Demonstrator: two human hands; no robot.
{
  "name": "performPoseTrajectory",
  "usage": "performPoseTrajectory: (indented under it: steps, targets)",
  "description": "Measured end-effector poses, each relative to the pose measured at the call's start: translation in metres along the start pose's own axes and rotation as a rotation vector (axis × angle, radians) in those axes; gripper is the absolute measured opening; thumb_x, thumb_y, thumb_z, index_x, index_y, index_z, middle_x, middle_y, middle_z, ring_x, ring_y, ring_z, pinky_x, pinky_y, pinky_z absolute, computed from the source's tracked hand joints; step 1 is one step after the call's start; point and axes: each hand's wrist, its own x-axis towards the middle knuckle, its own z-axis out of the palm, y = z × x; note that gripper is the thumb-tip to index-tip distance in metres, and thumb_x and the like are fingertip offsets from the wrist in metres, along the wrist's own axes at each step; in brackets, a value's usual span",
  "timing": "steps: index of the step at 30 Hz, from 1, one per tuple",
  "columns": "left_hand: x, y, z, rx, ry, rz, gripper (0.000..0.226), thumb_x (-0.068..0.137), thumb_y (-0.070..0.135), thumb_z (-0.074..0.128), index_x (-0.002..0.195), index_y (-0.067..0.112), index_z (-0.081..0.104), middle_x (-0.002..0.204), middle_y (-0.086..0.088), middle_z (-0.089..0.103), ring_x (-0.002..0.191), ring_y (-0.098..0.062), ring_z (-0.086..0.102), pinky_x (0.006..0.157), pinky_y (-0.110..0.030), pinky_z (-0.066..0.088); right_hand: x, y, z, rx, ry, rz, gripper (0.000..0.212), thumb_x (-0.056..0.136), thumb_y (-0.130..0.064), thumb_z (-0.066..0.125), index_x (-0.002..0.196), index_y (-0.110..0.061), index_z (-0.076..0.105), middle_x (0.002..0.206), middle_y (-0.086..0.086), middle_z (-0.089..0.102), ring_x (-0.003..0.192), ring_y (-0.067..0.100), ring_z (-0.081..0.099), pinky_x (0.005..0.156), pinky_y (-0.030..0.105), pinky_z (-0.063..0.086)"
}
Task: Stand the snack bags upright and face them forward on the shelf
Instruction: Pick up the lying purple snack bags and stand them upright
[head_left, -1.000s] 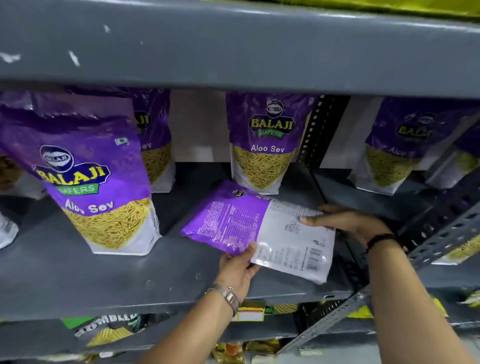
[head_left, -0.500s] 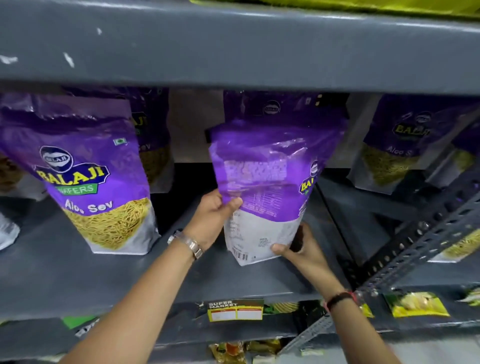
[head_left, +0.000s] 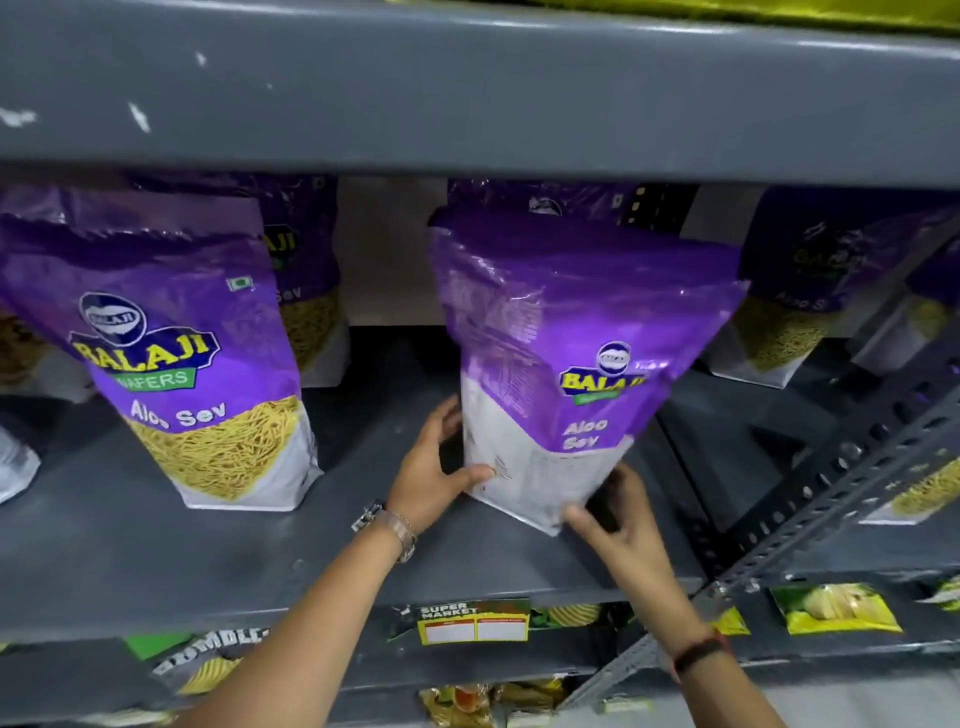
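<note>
A purple Aloo Sev snack bag (head_left: 576, 358) stands upright at the middle of the grey shelf (head_left: 218, 561), one corner edge toward me. Its printed back shows on the left, its logo side on the right. My left hand (head_left: 436, 473) grips the bag's lower left side. My right hand (head_left: 618, 514) holds its lower right corner. Another Aloo Sev bag (head_left: 171, 353) stands upright and front-facing to the left.
More purple bags stand at the back left (head_left: 306, 291), behind the held bag (head_left: 540, 197) and in the right bay (head_left: 810, 291). A perforated steel brace (head_left: 831, 499) slants across the right. The upper shelf edge (head_left: 467, 88) overhangs. Snack packs (head_left: 836, 608) lie below.
The bag went from lying flat, back side up, to standing upright. Since half a second ago it has turned, bringing the logo side into view. Both hands dropped to its base.
</note>
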Motion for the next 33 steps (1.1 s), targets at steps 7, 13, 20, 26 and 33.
performPoseTrajectory:
  steps: [7,13,20,26,33]
  targets:
    - [-0.041,0.009,0.029,-0.283,0.129,-0.063,0.052,0.076,0.065,0.04,0.12,0.037,0.039,0.135,0.011,0.042,0.125,-0.003,0.037,0.095,-0.004,0.032,0.034,-0.018,0.01,0.256,0.136,0.166,0.048,0.079,-0.068,0.034,0.096,-0.032,0.06,0.094,-0.026,0.07,0.099,-0.002,0.058,0.095,0.023,0.041]
    - [-0.012,0.032,0.022,-0.37,-0.034,-0.273,0.065,0.085,0.057,0.008,0.137,0.021,0.026,0.141,0.012,0.027,0.126,-0.004,0.028,0.103,-0.014,0.019,-0.001,-0.007,0.051,0.347,0.109,0.171,0.086,0.063,-0.085,0.037,0.129,-0.031,0.043,0.127,-0.02,0.053,0.111,-0.014,0.049,0.098,0.014,0.039]
    - [-0.063,0.025,0.055,-0.414,0.2,-0.033,0.086,0.054,0.089,0.027,0.126,0.044,0.017,0.145,0.019,0.016,0.129,0.01,0.022,0.107,-0.01,0.021,0.05,-0.025,0.037,0.457,0.255,0.179,0.069,0.08,-0.068,0.031,0.136,-0.029,0.033,0.149,-0.005,0.03,0.126,0.004,0.036,0.1,0.021,0.037]
    - [-0.025,0.036,0.055,-0.43,0.207,-0.162,0.099,0.066,0.079,0.033,0.138,0.012,0.022,0.149,-0.007,0.027,0.134,-0.017,0.029,0.105,-0.019,0.029,0.06,-0.013,0.046,0.399,0.121,0.161,0.06,0.086,-0.064,0.021,0.113,-0.026,0.058,0.12,-0.006,0.061,0.096,0.0,0.064,0.09,0.021,0.051]
    - [-0.019,0.038,0.023,-0.29,0.131,-0.176,0.044,0.09,0.045,0.013,0.105,0.028,0.05,0.105,0.005,0.049,0.094,0.001,0.046,0.071,-0.003,0.034,0.021,0.0,0.02,0.176,0.161,0.03,0.088,0.058,-0.079,0.054,0.131,-0.037,0.029,0.137,-0.015,0.04,0.121,-0.009,0.041,0.096,0.01,0.037]
